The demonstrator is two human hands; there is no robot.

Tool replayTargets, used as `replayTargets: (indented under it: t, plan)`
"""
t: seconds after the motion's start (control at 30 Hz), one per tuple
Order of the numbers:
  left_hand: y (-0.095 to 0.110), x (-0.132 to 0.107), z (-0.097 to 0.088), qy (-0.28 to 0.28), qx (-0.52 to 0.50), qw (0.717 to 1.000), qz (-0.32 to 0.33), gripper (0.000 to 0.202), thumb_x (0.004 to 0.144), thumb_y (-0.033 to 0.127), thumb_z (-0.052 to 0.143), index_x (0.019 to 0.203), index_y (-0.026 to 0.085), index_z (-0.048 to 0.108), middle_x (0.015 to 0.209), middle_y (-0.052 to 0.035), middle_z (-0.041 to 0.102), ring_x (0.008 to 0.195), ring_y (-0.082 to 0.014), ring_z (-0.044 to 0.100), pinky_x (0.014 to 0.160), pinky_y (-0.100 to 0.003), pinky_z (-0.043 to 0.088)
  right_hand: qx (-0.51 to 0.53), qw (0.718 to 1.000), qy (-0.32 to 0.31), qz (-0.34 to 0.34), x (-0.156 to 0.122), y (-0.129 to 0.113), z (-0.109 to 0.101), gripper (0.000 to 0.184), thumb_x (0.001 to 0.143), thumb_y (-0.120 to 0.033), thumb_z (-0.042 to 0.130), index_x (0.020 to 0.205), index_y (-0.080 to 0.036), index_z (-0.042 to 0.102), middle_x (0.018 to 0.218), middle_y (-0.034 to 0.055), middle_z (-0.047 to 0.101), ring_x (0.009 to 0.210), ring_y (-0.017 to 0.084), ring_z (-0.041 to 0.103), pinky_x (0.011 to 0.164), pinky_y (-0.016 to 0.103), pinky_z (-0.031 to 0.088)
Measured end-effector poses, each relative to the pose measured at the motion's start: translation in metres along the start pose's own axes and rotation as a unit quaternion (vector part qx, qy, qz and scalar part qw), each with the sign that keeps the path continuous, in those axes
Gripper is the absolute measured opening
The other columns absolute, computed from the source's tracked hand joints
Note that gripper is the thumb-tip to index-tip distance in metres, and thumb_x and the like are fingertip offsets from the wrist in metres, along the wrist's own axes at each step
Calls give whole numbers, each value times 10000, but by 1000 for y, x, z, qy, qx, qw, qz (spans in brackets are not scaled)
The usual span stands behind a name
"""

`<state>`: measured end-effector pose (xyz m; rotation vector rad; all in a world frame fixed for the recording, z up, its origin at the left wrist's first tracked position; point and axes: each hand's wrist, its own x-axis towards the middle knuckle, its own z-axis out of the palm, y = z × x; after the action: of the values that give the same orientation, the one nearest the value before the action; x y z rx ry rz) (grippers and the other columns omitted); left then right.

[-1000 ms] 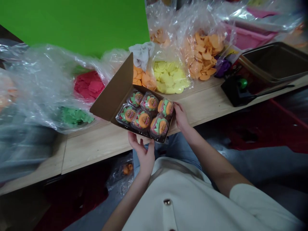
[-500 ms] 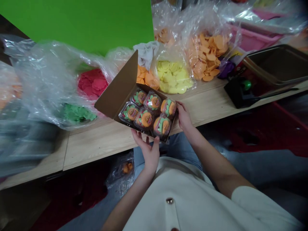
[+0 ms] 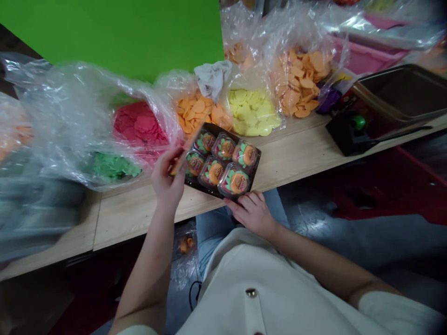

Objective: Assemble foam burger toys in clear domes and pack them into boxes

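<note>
The carton (image 3: 200,188) sits over the front part of the worktop (image 3: 139,218), with the right hand beneath its near edge; whether the worktop bears its weight cannot be told. It contains six clear plastic domed packs (image 3: 211,171) in two rows of three, each showing an orange round centre among green and red shapes.

Handling: the load is judged light; the thin carton walls may flex, and the smooth domes may slip or crack under point pressure; take hold at the carton's outer walls, not on the domes.

Hand state: the left hand (image 3: 166,179) is closed, with thumb and fingers pinching the cardboard lid (image 3: 186,150); the right hand (image 3: 252,213) is open, its fingers spread against the carton's near edge, not clamped.

Surroundings: a clear bag of orange discs (image 3: 200,109) lies just behind the carton; a clear bag of yellow discs (image 3: 252,111) lies beside it; red discs (image 3: 141,128) and green discs (image 3: 115,167) lie in clear plastic to the left.

Change from the earlier frame: the lid no longer leans back with its brown inner face showing; it now stands almost edge-on; the left hand has moved from below the carton to the lid; the right hand has moved from the right end to the near edge.
</note>
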<state>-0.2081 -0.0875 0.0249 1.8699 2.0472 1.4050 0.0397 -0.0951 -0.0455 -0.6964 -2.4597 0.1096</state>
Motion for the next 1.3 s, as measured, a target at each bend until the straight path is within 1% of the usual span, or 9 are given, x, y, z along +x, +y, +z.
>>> replayTargets:
  t: [0.17,0.37,0.5,0.6,0.67,0.73,0.8,0.97,1.3]
  plan:
    - [10,-3,-8,-92,68,990,82,417,831,235,434,1247,238,465,1274,-54,505,1193,-206,438,1017,-392,333,7,1000,-13,14,-7,5,10,338,857,-208,518,1192,-234,551,759,35,563,804,178,463,773,348,353]
    - [17,1,-27,-238,92,962,101,749,721,535,571,1362,243,320,1413,-87,335,1288,-288,299,1057,-463,246,27,1000,-15,1,-8,6,7,347,848,-196,521,1194,-209,546,817,46,589,853,186,478,821,356,384]
    - [16,16,-40,-289,11,955,67,532,886,509,246,1304,234,429,1382,-73,381,1267,-236,341,1066,-429,251,36,998,15,-56,-6,12,-12,313,808,-195,558,1120,-204,579,810,39,591,829,180,493,825,357,418]
    - [16,32,-37,-296,40,953,46,470,906,452,246,1232,241,512,1277,-74,476,1208,-216,408,1046,-418,287,65,993,99,-23,2,19,-23,365,794,-214,549,1158,-238,527,972,62,578,977,213,499,875,399,420]
    - [15,40,-28,-297,103,947,63,483,844,509,404,1243,256,500,1284,-86,454,1223,-250,383,1041,-457,277,75,985,133,86,18,24,-24,467,816,-262,504,1273,-227,412,1221,110,474,1166,257,412,946,460,378]
    - [14,45,-18,-296,151,940,78,576,764,570,500,1259,276,480,1357,-97,369,1273,-296,311,1040,-501,251,76,970,125,193,40,29,-19,561,849,-329,442,1363,-180,273,1403,147,279,1299,293,252,1003,512,308]
    - [13,46,-12,-296,173,936,85,641,710,600,547,1266,290,469,1402,-100,305,1302,-322,257,1038,-516,244,76,961,100,245,61,32,-10,606,871,-381,391,1393,-139,200,1454,164,181,1341,308,149,1025,536,262]
    - [18,33,-11,-310,196,927,78,653,736,587,521,1312,307,397,1418,-94,293,1298,-303,290,1021,-488,293,79,961,78,254,77,30,6,609,884,-401,353,1404,-133,184,1465,157,180,1354,301,111,1039,555,218]
    - [39,-3,-7,-249,292,923,38,767,690,641,526,1309,207,393,1408,-178,294,1268,-377,299,985,-543,291,116,969,16,216,83,37,-2,615,865,-444,391,1375,-122,274,1446,164,236,1340,305,164,1030,540,251]
